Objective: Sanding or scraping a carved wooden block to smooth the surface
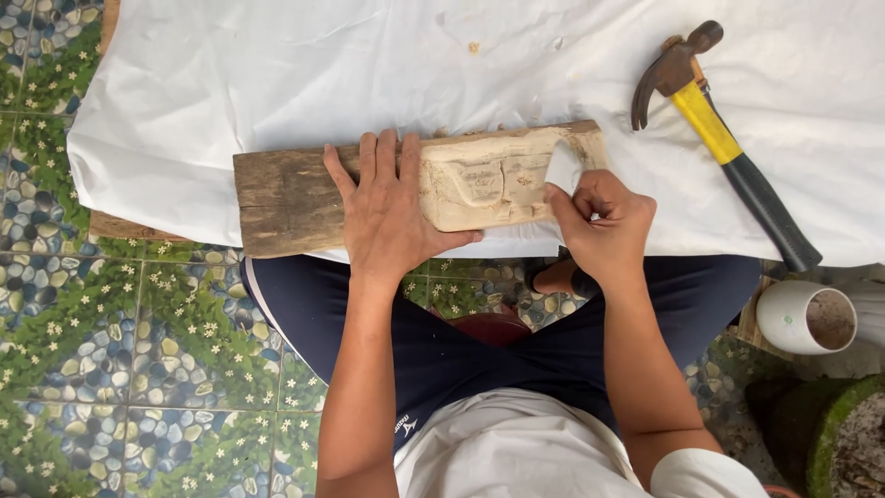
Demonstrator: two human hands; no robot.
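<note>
Pressing hand: left hand (392, 210) lies flat, fingers spread, palm down on the wooden plank (295, 198); thumb reaches along the plank's near edge.
Working hand: right hand (604, 226) is curled at the plank's right end, fingertips pressed together as if pinching something small; what it pinches cannot be told, it is hidden by the fingers.
Plank position: lies lengthwise across the near edge of the white cloth (277, 83), its left part overhanging the cloth's near edge above the person's lap.
Plank surface: left half dark and weathered; right half pale, freshly cut, with a carved relief (484, 184) and a rounded notch at the right end.
Debris: small wood chip (474, 47) on the cloth toward its far edge.
Hammer: claw hammer (719, 138) with yellow and black handle lies diagonally near the cloth's right edge, well apart from both hands.
Floor: tiled floor (111, 350) with pebble and flower pattern, left of the person.
Near right corner: white pot (807, 318) lying on its side, mossy planter (843, 438) beside it.
Posture: person sits cross-legged in dark shorts (442, 355).
</note>
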